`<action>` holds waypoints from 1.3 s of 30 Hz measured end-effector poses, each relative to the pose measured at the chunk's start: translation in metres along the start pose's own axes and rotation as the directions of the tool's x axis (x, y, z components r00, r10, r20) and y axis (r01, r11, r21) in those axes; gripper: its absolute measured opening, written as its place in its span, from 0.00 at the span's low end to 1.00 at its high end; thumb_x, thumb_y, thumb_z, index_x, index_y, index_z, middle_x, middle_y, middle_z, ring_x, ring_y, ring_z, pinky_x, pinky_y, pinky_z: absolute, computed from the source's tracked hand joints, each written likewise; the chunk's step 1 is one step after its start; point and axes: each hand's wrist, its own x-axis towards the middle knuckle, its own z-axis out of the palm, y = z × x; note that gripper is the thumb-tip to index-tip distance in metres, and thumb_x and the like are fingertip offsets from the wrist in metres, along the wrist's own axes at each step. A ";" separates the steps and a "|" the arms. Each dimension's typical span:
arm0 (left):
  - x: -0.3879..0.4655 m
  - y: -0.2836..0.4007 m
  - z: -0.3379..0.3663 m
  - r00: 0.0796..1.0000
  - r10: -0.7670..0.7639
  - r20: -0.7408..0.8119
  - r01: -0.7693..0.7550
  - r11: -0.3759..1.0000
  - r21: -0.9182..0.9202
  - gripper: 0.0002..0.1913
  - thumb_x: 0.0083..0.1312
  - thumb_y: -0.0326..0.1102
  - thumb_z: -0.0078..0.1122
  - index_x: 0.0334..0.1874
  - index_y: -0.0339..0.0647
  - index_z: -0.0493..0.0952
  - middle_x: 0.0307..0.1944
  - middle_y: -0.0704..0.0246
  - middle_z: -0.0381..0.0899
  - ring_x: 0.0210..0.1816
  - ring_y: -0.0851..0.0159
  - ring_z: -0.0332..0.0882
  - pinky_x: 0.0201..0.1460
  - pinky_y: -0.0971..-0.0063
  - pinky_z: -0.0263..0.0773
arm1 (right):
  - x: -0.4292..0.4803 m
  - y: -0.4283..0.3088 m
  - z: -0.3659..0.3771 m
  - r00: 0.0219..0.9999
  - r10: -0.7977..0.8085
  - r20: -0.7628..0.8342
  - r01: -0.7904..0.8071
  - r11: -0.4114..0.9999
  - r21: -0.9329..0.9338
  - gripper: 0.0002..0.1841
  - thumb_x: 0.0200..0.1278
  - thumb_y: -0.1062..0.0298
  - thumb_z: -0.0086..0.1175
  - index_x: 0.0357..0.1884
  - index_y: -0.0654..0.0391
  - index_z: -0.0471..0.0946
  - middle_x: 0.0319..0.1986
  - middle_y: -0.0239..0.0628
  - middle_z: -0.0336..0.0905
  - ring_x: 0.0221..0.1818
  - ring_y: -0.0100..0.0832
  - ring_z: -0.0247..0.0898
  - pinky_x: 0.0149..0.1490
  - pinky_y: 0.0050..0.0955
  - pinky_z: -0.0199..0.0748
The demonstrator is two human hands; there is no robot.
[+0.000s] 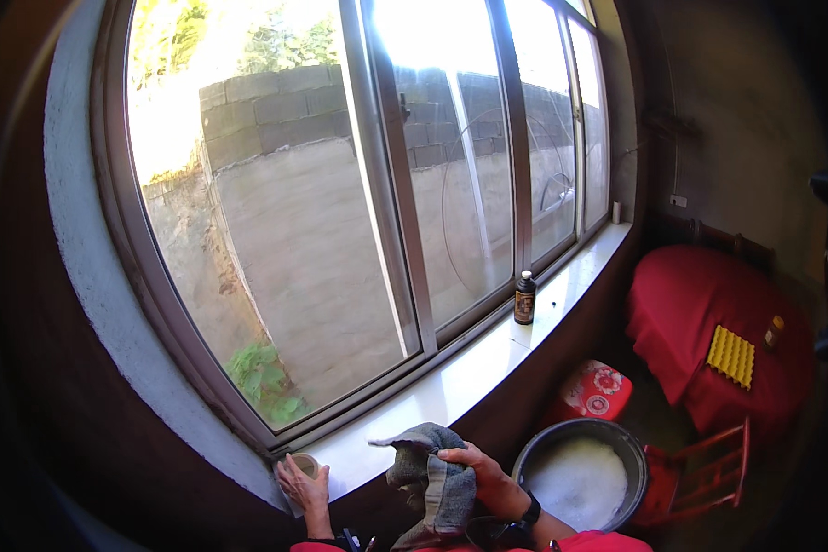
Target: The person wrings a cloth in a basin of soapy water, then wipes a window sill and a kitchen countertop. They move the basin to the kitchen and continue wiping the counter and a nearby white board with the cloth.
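My left hand (306, 486) is around a small round container (306, 465) at the near left corner of the white window sill (421, 403). My right hand (479, 476) grips a grey cloth (431, 469) with a lighter band, which hangs in folds beside the sill's edge. Farther along the sill stands a dark bottle (524, 300) with a white cap and a label. The sliding window (395, 207), with metal frames, rises behind the sill. Whether the container is lifted or rests on the sill cannot be told.
A dark basin (519, 448) of foamy water is at the lower right, with a red patterned stool (597, 390) behind it and a red chair (704, 476) beside it. Farther right, a red-covered table (683, 290) holds a yellow egg tray (731, 357) and a jar (773, 331).
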 end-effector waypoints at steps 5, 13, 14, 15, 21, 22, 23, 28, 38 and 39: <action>-0.039 0.041 -0.020 0.961 0.246 -0.125 -0.262 0.955 -0.136 0.47 0.49 0.38 0.83 0.72 0.38 0.68 0.69 0.50 0.66 0.73 0.42 0.61 0.78 0.49 0.57 | -0.055 -0.005 0.000 1.000 0.011 -0.024 -0.010 0.999 0.049 0.18 0.72 0.63 0.59 0.58 0.62 0.80 0.45 0.35 0.86 0.45 0.27 0.83 0.55 0.29 0.81; -0.158 0.146 -0.065 0.898 0.438 -0.048 -0.397 0.757 -0.519 0.13 0.57 0.33 0.75 0.42 0.38 0.84 0.55 0.55 0.78 0.59 0.49 0.76 0.68 0.55 0.67 | -0.146 -0.010 -0.027 0.997 0.010 -0.077 0.009 0.972 0.236 0.16 0.73 0.62 0.58 0.56 0.60 0.81 0.42 0.38 0.88 0.39 0.31 0.85 0.49 0.31 0.84; -0.173 0.157 -0.069 0.893 0.447 -0.044 -0.403 0.754 -0.519 0.08 0.57 0.33 0.75 0.30 0.40 0.83 0.49 0.59 0.82 0.55 0.51 0.78 0.64 0.57 0.69 | -0.164 -0.014 -0.028 0.998 0.024 -0.059 -0.008 0.964 0.267 0.16 0.74 0.61 0.58 0.55 0.60 0.82 0.42 0.38 0.88 0.39 0.32 0.86 0.50 0.32 0.84; -0.186 0.165 -0.074 0.878 0.478 -0.021 -0.417 0.742 -0.525 0.08 0.57 0.33 0.75 0.29 0.40 0.83 0.47 0.60 0.82 0.54 0.52 0.78 0.64 0.57 0.69 | -0.179 -0.019 -0.029 0.999 0.035 -0.003 -0.032 0.956 0.293 0.16 0.74 0.60 0.57 0.55 0.60 0.81 0.42 0.39 0.88 0.39 0.33 0.86 0.50 0.33 0.84; -0.246 0.206 -0.102 0.787 0.613 0.073 -0.465 0.666 -0.584 0.15 0.64 0.39 0.73 0.20 0.42 0.81 0.31 0.66 0.84 0.43 0.56 0.82 0.66 0.50 0.66 | -0.276 -0.046 -0.021 0.997 0.022 -0.079 0.003 0.952 0.307 0.22 0.73 0.53 0.55 0.57 0.60 0.80 0.43 0.44 0.88 0.41 0.40 0.86 0.51 0.39 0.84; -0.253 0.214 -0.105 0.768 0.641 0.008 -0.514 0.622 -0.591 0.20 0.69 0.43 0.69 0.19 0.43 0.80 0.25 0.68 0.82 0.36 0.57 0.82 0.69 0.47 0.64 | -0.288 -0.048 -0.017 0.988 0.037 -0.151 0.015 0.944 0.328 0.24 0.73 0.51 0.54 0.59 0.60 0.79 0.44 0.46 0.87 0.41 0.41 0.86 0.51 0.41 0.84; -0.258 0.217 -0.110 0.763 0.643 0.073 -0.489 0.647 -0.586 0.22 0.74 0.44 0.64 0.20 0.42 0.81 0.21 0.70 0.81 0.31 0.59 0.81 0.69 0.49 0.63 | -0.299 -0.049 -0.012 0.984 0.012 -0.176 0.048 0.941 0.335 0.25 0.73 0.49 0.53 0.60 0.60 0.79 0.45 0.47 0.87 0.42 0.43 0.86 0.50 0.42 0.84; -0.288 0.240 -0.118 0.775 0.586 0.236 -0.225 0.605 -0.763 0.18 0.81 0.41 0.54 0.37 0.39 0.87 0.19 0.66 0.84 0.24 0.66 0.83 0.50 0.67 0.77 | -0.363 -0.054 0.019 0.967 -0.066 -0.247 0.147 0.934 0.327 0.32 0.73 0.42 0.48 0.65 0.60 0.75 0.48 0.50 0.86 0.45 0.46 0.85 0.51 0.44 0.82; -0.335 0.237 -0.113 0.651 0.705 0.280 -0.142 0.476 -0.868 0.30 0.78 0.25 0.49 0.81 0.41 0.59 0.31 0.63 0.89 0.31 0.70 0.85 0.41 0.76 0.78 | -0.475 -0.029 0.023 0.847 -0.349 -0.401 0.509 0.747 0.426 0.31 0.74 0.42 0.48 0.63 0.59 0.76 0.46 0.53 0.86 0.40 0.49 0.85 0.47 0.46 0.85; -0.341 0.237 -0.113 0.645 0.714 0.271 -0.140 0.460 -0.877 0.30 0.77 0.25 0.51 0.81 0.42 0.59 0.33 0.63 0.90 0.32 0.70 0.86 0.41 0.76 0.77 | -0.488 -0.026 0.005 0.755 -0.365 -0.545 0.573 0.772 0.276 0.29 0.74 0.43 0.48 0.62 0.60 0.77 0.46 0.50 0.86 0.43 0.47 0.85 0.50 0.45 0.84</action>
